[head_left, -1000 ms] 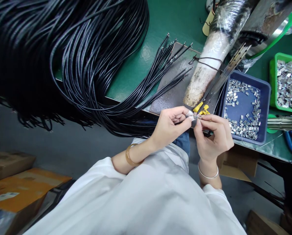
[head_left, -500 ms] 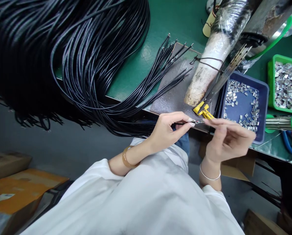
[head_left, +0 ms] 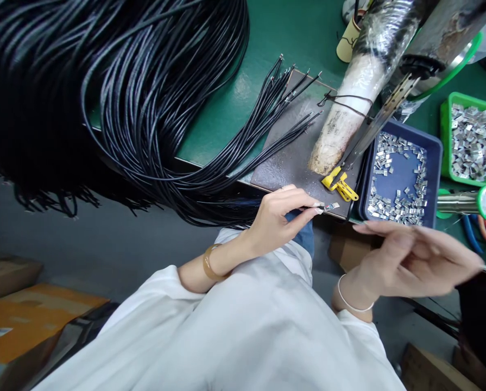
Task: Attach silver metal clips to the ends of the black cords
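Observation:
Between thumb and fingers, my left hand [head_left: 281,216] pinches a black cable close to its end, in front of the bench edge. A small silvery metal tab [head_left: 332,206] sits at that cable's end, just past the fingertips. My right hand [head_left: 414,260] is apart from the cable, to the right and below a blue tray [head_left: 439,179]; its fingers are stretched out, somewhat smeared, with nothing visible in them. Inside the tray lie many small metal pieces [head_left: 399,209]. Yellow parts [head_left: 340,183] of a metal fixture are above the tab.
A large heap of black cables [head_left: 153,98] covers the left side of the green bench [head_left: 283,27]. Finished-looking cable ends [head_left: 295,95] rest on a dark plate [head_left: 283,168]. A wrapped pipe [head_left: 340,119] slants overhead. A green bin [head_left: 446,136] and a solder spool [head_left: 454,203] stand right.
My right hand has let go of the metal tab at the cable's end and moved right and down. My left hand keeps its pinch nearly in place.

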`<act>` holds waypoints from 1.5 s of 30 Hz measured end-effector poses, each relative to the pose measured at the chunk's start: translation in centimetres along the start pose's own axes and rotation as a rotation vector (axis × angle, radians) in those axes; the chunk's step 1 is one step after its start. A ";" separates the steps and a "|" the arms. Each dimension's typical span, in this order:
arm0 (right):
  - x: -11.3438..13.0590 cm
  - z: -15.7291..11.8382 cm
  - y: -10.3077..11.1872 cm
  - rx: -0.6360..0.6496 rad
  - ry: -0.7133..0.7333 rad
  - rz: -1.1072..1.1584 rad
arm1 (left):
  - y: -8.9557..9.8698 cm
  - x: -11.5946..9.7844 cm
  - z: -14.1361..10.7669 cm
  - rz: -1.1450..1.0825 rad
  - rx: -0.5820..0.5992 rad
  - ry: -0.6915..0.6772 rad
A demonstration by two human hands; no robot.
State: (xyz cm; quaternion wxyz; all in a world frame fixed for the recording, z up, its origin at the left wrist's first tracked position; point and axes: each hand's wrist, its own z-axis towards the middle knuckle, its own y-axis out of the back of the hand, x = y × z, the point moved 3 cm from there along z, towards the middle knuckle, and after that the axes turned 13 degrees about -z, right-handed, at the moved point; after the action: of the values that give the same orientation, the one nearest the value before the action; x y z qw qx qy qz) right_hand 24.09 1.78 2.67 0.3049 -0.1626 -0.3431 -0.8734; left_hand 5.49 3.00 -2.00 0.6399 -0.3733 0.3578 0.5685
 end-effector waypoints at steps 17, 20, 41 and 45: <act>0.8 -0.5 -4.3 0.132 0.184 -0.130 | -0.1 0.2 1.7 -0.396 -0.111 0.476; 0.8 -0.4 -4.5 0.143 0.164 -0.114 | -0.1 -0.1 2.0 -0.404 -0.115 0.474; -0.4 -0.4 -4.5 0.367 -0.223 0.282 | 0.2 -0.1 1.4 -0.499 0.100 0.671; -0.6 0.0 -4.2 0.389 -0.100 0.312 | 0.2 -0.1 1.4 -0.505 0.118 0.697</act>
State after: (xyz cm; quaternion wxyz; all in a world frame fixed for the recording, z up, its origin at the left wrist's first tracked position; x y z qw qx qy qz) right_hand 21.78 4.46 0.27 0.4440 -0.1949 -0.4903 -0.7242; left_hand 5.30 4.23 -1.30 0.6201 -0.5816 0.4815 0.2128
